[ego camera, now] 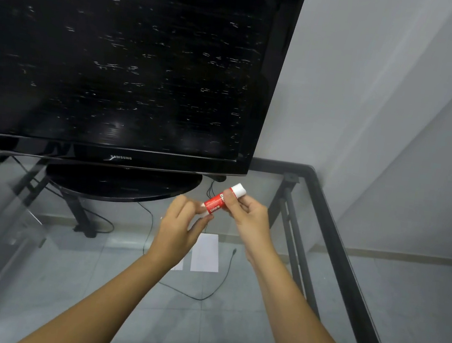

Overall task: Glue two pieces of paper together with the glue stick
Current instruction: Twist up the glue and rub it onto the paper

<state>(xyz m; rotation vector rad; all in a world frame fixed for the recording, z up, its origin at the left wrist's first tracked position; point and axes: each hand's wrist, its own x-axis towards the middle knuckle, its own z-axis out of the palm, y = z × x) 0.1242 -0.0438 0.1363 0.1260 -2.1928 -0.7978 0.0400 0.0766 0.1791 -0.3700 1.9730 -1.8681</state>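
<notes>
A red glue stick (216, 202) with a white cap pointing up and to the right is held in the air above the glass table. My right hand (246, 213) grips its upper half near the cap. My left hand (182, 223) pinches its lower white end between thumb and fingers. A white paper (205, 252) lies flat on the glass below my hands. The corner of a second white paper (178, 265) shows just left of it, mostly hidden by my left forearm.
A large black television (125, 55) stands on its base (121, 183) at the back of the glass table (304, 284), which has a black metal frame. Cables lie on the tiled floor, seen through the glass. Grey walls close in on the right.
</notes>
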